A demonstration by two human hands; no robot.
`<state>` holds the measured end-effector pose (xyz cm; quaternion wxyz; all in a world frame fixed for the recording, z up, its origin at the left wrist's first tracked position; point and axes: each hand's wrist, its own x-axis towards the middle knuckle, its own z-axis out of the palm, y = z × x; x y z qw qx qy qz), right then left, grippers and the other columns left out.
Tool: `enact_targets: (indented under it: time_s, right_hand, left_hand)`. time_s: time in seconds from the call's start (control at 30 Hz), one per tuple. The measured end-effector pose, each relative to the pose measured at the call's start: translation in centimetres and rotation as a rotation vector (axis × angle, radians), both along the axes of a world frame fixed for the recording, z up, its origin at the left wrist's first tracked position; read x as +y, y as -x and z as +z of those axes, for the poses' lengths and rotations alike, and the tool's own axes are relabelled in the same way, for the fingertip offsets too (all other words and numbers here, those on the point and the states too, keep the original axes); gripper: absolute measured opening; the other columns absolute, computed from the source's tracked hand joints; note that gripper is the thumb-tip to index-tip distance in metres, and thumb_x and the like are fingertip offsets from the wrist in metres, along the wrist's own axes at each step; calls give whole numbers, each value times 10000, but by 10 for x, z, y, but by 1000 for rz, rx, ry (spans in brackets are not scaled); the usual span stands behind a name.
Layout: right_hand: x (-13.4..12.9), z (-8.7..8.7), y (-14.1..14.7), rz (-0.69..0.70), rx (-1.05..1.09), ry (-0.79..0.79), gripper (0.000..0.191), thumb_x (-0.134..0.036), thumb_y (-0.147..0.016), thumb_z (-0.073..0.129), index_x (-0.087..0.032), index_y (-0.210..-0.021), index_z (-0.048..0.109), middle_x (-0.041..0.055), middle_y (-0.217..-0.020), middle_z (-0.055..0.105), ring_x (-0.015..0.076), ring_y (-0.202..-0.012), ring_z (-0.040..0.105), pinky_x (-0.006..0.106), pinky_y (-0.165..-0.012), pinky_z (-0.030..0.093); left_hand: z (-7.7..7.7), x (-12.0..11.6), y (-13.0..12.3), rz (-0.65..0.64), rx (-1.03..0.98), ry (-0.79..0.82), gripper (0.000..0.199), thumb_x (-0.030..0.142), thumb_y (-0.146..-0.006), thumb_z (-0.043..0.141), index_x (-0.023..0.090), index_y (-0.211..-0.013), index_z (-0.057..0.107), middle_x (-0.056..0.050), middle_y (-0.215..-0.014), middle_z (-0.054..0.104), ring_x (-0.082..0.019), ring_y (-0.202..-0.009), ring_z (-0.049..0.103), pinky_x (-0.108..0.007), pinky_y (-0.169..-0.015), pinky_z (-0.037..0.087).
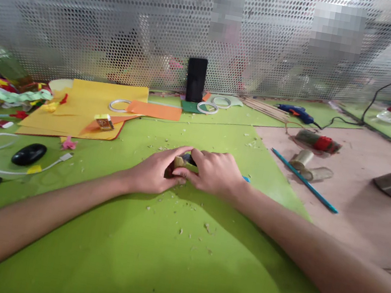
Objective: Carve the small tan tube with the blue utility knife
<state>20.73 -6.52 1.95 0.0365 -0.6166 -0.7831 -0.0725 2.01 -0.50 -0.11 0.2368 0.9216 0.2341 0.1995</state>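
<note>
Over the middle of the green sheet (149, 239), my two hands meet with their fingertips nearly touching. My left hand (155, 172) is curled round a small yellowish piece of wood or bamboo (179, 162), partly hidden by the fingers. My right hand (215, 173) is closed against the same piece, on a dark-tipped tool (189, 158) mostly covered by the fingers. A bit of blue (246, 179) shows just past the right wrist; whether it belongs to that tool I cannot tell. Pale shavings (207, 227) lie scattered around both hands.
Yellow paper (86, 97), a matchbox (104, 122) and a black mouse (29, 154) lie left. A phone (195, 80) leans on the perforated metal panel (156, 23). At right are a blue glue gun (295, 113), a blue pencil (305, 181) and short cut bamboo pieces (302, 158).
</note>
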Motion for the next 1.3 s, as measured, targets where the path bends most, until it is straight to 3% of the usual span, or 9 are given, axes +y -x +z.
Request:
enact_targets:
  time_s: [0.6,0.8,0.97,1.1,1.2,1.3]
  right_hand:
    - [-1,1,1,0,9,-20,774,-762,-847,104,-169,-1047,560,87,-835,707,234,-657,648,294,-510,244]
    - [-2,4,-1,-1,43,-70,738,-780,-834,171,-184,-1084,527,86,-884,709,229,-676,648,293,-497,211]
    - [-5,8,-5,-1,145,-81,570,-691,-886,286,-198,-1089,487,54,-870,713,192,-617,625,281,-490,211]
    - [-7,8,-7,9,162,-14,415,-581,-911,347,-224,-1027,523,31,-827,711,178,-597,610,276,-489,213]
    - [-7,5,-5,70,127,52,272,-456,-901,394,-232,-949,541,14,-761,697,157,-546,577,277,-481,203]
    - [-7,2,-3,96,97,62,205,-392,-864,427,-228,-903,543,8,-689,671,148,-503,542,281,-472,191]
  left_hand:
    - [-1,0,-1,3,-7,-22,670,331,-822,624,218,-1412,327,-96,-1086,644,-222,-925,636,-355,-812,520]
    - [-6,1,-2,30,-81,-45,564,271,-837,603,193,-1341,366,-125,-1199,607,-224,-1013,631,-362,-867,524]
    - [-13,6,-2,136,-189,-28,412,284,-834,635,194,-1179,429,-93,-1085,647,-202,-975,657,-355,-846,545]
    - [-16,10,-2,142,-326,31,296,238,-818,656,212,-1020,441,-79,-1120,644,-177,-1009,657,-324,-845,555]
    - [-17,11,-2,145,-353,40,299,164,-781,667,215,-935,416,-80,-1137,652,-182,-1040,652,-325,-841,555]
    - [-17,11,-1,141,-335,70,327,148,-769,670,219,-974,424,-93,-1180,654,-198,-1086,643,-353,-882,547]
